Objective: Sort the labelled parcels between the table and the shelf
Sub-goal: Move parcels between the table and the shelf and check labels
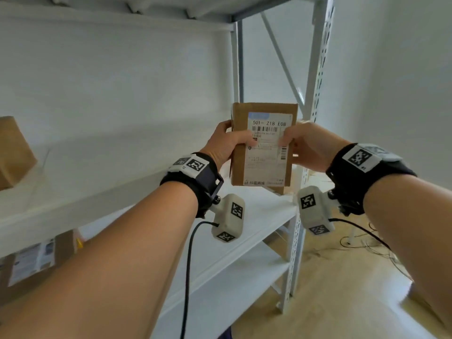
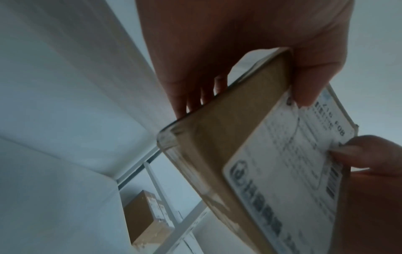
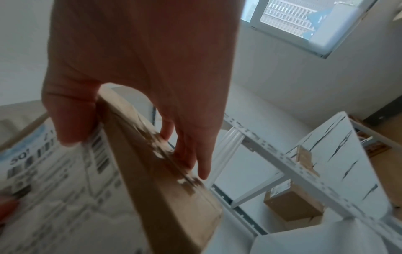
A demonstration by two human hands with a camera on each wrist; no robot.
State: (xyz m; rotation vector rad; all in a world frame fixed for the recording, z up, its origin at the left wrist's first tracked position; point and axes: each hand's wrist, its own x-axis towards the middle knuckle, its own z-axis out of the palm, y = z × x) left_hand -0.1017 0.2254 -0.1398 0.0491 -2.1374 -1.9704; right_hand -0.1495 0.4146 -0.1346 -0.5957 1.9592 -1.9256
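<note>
At the far left of the head view, I saw a brown cardboard box (image 1: 13, 152) sitting tilted on the white shelf (image 1: 102, 192), and on the board below it another parcel (image 1: 36, 260) with a white label faced me. Moving right, my left hand (image 1: 226, 145) gripped the left edge of a flat labelled parcel (image 1: 263, 145), thumb on the front and fingers (image 2: 193, 92) curled behind it. I held this parcel upright in the air in front of the shelf's right end, above the board, its printed label (image 1: 267, 152) turned toward me and reading 501- Z18 E08 over a barcode. My right hand (image 1: 307, 148) gripped the opposite edge, thumb pressed on the label and fingers (image 3: 191, 151) spread along the back. Right of that stood the perforated grey upright (image 1: 315, 94) of the shelf. Further right, the right wrist view showed another small box (image 3: 291, 204) on a lower board, and cables (image 1: 367, 241) lay on the wooden floor (image 1: 342, 277).
</note>
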